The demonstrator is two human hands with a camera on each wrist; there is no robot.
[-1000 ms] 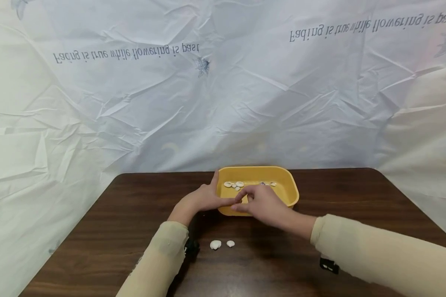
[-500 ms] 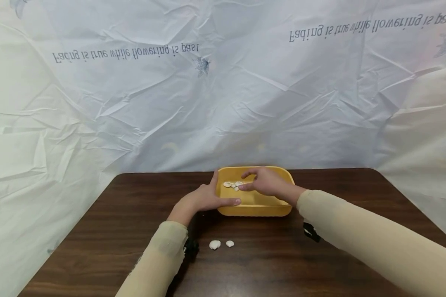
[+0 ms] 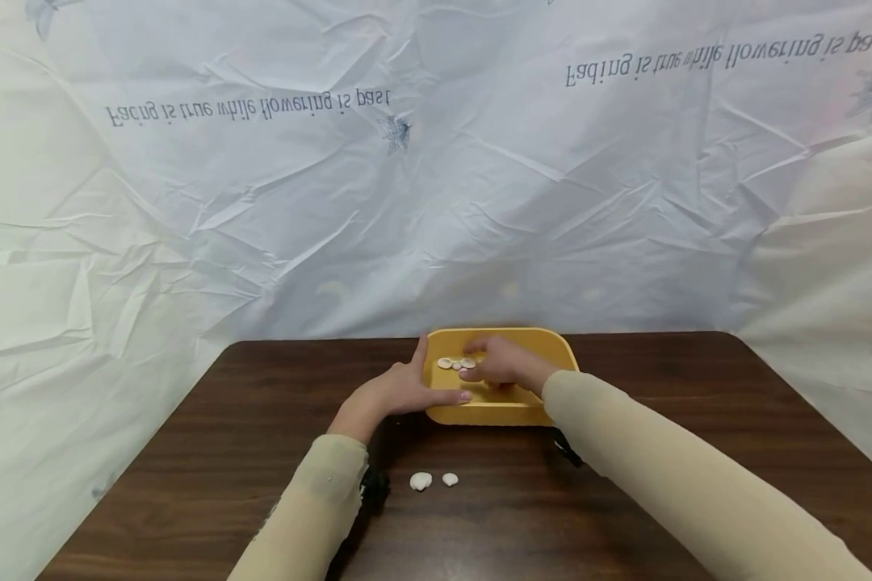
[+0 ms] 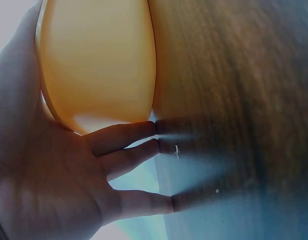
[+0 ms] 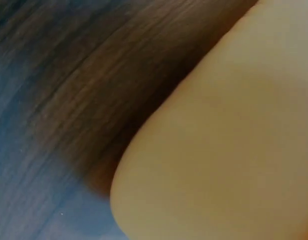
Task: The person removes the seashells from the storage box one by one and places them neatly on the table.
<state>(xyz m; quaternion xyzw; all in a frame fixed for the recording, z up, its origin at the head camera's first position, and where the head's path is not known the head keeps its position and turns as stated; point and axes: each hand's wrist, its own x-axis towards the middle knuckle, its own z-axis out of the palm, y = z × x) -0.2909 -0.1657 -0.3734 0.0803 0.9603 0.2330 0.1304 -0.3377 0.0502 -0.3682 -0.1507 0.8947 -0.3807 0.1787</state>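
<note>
The yellow plastic bin stands at the far side of the table. Its left end is against my left hand, whose thumb lies over the front rim; in the left wrist view the fingers extend straight beside the bin's end wall. My right hand reaches down inside the bin, index finger and thumb apart, just right of several small white seashells. Whether it touches a shell cannot be made out. Only the bin's outer wall and the table fill the right wrist view, without the hand.
A larger white scallop shell and a smaller one lie on the dark wooden table in front of the bin. Behind the table hangs a wrinkled white sheet with printed lettering.
My right hand has moved from the bin's front rim, beside the left thumb, back and down into the bin, its finger and thumb spreading. The left hand has stayed put.
</note>
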